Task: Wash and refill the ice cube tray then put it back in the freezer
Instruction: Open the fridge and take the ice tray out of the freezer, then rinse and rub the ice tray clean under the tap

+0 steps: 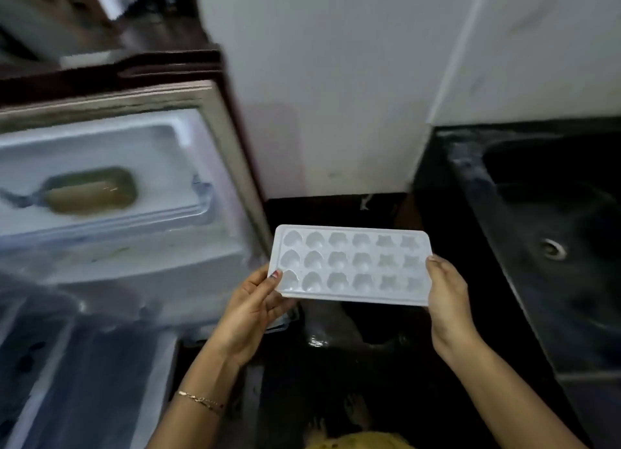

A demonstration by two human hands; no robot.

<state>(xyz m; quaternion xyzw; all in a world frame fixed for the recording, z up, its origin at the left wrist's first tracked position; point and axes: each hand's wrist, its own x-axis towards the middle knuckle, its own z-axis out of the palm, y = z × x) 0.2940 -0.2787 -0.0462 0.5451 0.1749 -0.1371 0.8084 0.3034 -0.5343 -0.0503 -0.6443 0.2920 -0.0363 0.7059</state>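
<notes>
Tray [353, 263] was in the air, level, cells up, over the dark floor [336, 210], between the open freezer door [208, 139] on the left and the worktop's [467, 179] left edge. Left hand [250, 309] gripped the left short end, thumb on the rim. Right hand [448, 300] gripped the right short end. Hands were apart, one per end. Black sink [551, 193] with drain [552, 248] sat in the worktop. Bracelet [201, 400] on the left wrist.
</notes>
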